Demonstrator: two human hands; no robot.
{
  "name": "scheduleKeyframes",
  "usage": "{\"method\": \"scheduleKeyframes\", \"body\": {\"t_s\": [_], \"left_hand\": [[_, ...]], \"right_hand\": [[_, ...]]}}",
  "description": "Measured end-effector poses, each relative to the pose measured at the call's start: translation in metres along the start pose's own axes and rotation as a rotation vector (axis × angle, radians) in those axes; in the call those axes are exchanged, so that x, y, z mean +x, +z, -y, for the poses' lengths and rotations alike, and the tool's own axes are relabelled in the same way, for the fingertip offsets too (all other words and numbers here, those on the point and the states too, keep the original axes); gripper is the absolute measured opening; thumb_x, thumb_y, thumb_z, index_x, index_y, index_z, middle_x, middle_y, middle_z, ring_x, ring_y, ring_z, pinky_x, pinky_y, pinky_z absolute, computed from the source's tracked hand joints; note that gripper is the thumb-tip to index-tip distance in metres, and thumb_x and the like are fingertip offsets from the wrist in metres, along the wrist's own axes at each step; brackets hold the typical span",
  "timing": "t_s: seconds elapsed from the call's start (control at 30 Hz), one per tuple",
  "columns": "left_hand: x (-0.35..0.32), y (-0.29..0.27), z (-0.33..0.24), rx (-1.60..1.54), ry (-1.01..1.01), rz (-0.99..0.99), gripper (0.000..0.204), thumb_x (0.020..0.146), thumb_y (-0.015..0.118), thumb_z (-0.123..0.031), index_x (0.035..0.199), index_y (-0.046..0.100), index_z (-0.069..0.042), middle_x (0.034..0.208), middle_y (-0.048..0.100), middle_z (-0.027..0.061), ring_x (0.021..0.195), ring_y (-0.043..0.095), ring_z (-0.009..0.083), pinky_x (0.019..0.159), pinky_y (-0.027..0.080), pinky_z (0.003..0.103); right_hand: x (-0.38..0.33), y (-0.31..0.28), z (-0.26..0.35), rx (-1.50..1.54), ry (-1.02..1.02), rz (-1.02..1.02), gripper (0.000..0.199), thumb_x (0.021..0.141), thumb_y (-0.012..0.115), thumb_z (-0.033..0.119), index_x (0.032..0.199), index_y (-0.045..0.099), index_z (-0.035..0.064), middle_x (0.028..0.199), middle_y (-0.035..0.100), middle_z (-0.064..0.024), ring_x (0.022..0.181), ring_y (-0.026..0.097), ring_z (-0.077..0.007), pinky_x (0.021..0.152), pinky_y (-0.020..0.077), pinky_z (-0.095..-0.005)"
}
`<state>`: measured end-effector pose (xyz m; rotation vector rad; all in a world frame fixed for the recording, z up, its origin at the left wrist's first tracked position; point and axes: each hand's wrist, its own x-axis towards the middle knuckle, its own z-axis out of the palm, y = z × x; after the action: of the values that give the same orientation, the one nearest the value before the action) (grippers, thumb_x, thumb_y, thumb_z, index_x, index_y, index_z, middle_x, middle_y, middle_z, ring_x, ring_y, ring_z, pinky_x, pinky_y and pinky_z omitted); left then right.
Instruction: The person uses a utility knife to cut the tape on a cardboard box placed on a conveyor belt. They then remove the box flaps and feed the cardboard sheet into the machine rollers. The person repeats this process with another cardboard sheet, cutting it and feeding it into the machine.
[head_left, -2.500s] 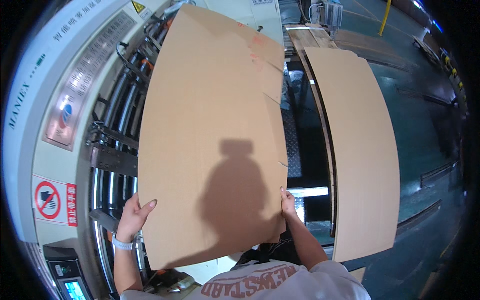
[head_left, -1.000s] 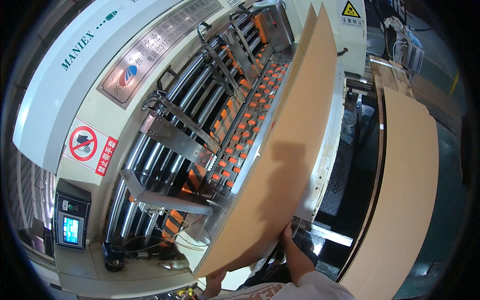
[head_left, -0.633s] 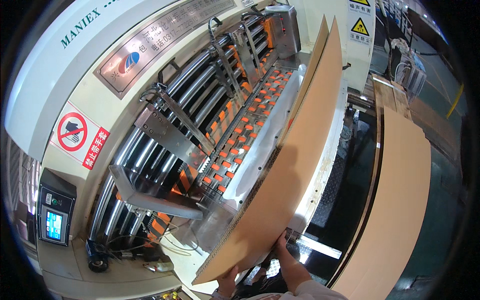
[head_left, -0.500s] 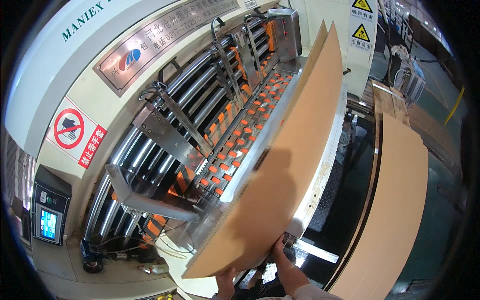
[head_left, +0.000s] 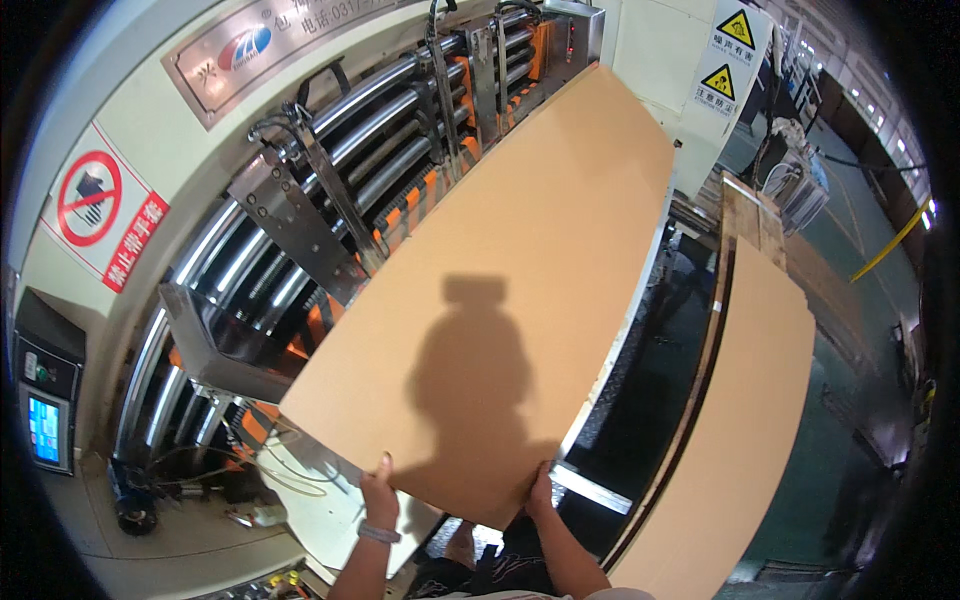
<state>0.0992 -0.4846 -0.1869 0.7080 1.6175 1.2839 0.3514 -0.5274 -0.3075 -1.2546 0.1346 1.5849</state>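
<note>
A large brown cardboard sheet [head_left: 560,240] lies over the feed table of a machine, its far edge close to the metal guides. My left hand [head_left: 380,496] grips the sheet's near left edge, thumb on top and the other fingers hidden beneath. At the near right corner my right hand [head_left: 540,490] is closed on the edge, its fingers partly out of sight. The shadow of a head and shoulders falls across the middle of the sheet. Under the cardboard, the table's orange rollers are hidden.
Chrome rollers [head_left: 385,125] and upright metal guides [head_left: 335,185] line the machine's left side. A bent metal plate [head_left: 225,340] juts out near the sheet's left corner. To the right lies more cardboard [head_left: 745,420] on a wooden pallet. A control screen [head_left: 45,428] glows at far left.
The sheet has gone from tilted up on edge to lying flat over the orange rollers, its left edge now nearer the guides. My left hand has moved left and up with it.
</note>
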Motion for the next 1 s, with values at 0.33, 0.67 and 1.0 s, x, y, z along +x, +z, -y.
{"method": "scheduleKeyframes", "body": {"t_s": [0.33,0.67,1.0], "left_hand": [[0.078,0.007,0.062,-0.486,-0.243,0.079,0.04,0.083,0.061,-0.019,0.115,0.047,-0.001,0.108,0.055,0.0077,0.095,0.055,0.0197,0.081,0.045,0.033],[0.168,-0.011,0.071,-0.549,-0.207,0.029,0.038,0.084,0.06,-0.018,0.115,0.048,0.0,0.112,0.055,0.01,0.1,0.054,0.023,0.088,0.042,0.038],[0.218,-0.016,0.136,-0.724,-0.356,0.052,0.043,0.089,0.05,-0.034,0.121,0.046,-0.005,0.118,0.052,0.009,0.108,0.049,0.0256,0.094,0.038,0.041]], "right_hand": [[0.021,0.012,0.028,-0.322,-0.316,-0.265,0.065,0.089,0.035,0.053,0.102,0.055,-0.0078,0.096,0.059,-0.0169,0.085,0.055,-0.024,0.077,0.0429,-0.0358],[0.081,0.053,-0.018,-0.486,-0.482,-0.264,0.06,0.093,0.031,0.046,0.111,0.05,-0.0077,0.104,0.055,-0.0177,0.094,0.051,-0.0247,0.085,0.0383,-0.0347],[0.161,0.087,-0.053,-0.55,-0.515,-0.3,0.056,0.093,0.033,0.042,0.086,0.055,-0.0091,0.075,0.054,-0.0135,0.073,0.05,-0.0213,0.068,0.0404,-0.0368]]}}
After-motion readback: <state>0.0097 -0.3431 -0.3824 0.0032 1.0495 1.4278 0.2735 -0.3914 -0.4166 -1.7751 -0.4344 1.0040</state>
